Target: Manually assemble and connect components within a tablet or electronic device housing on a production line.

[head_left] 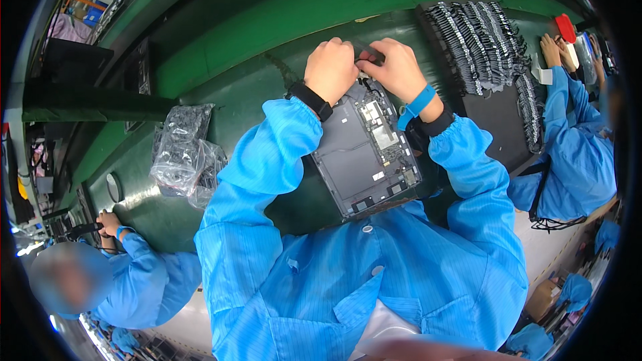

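Just below centre frame, the laptop base (344, 164) has its near edge close beside the jacket (314, 274); leaning forward could nudge it. At its far end, the right hand (396, 67) pinches a dark piece (374, 57); the left hand (332, 67) is curled, its contents hidden. A hard pull there might tear the piece or scratch the base. Leftward, the green surface (247, 103) offers room up to the plastic bag (184, 147); at upper right, the mat (493, 127) with cables (471, 40) limits sideways movement.
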### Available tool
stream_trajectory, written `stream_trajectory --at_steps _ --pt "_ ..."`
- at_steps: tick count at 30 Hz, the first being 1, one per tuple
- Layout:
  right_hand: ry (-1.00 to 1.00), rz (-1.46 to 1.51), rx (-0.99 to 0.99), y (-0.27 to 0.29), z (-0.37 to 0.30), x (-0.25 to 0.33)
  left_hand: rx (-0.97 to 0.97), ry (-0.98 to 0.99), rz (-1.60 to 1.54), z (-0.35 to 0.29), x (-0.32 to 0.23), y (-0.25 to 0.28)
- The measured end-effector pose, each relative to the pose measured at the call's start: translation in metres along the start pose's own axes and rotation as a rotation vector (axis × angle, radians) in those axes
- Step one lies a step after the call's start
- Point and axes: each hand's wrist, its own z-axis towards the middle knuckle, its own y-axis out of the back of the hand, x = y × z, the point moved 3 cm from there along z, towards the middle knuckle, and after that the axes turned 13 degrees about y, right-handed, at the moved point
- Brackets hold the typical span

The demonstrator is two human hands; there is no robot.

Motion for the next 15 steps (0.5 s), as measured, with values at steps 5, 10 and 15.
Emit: stream_trajectory --at_steps 5,10,15 --pt "0.144 -0.368 -0.215 0.026 -0.015 0.015 0.041 -0.021 0.098 -0.002 -0.005 0.001" --pt "0.053 0.062 -0.128 0.029 -0.028 0.015 0.004 -0.018 0.075 -0.002 -0.003 -0.002" --pt "0.232 0.217 -0.084 0.023 -0.030 0.021 -0.010 -0.017 0.027 0.000 -0.001 -0.001"
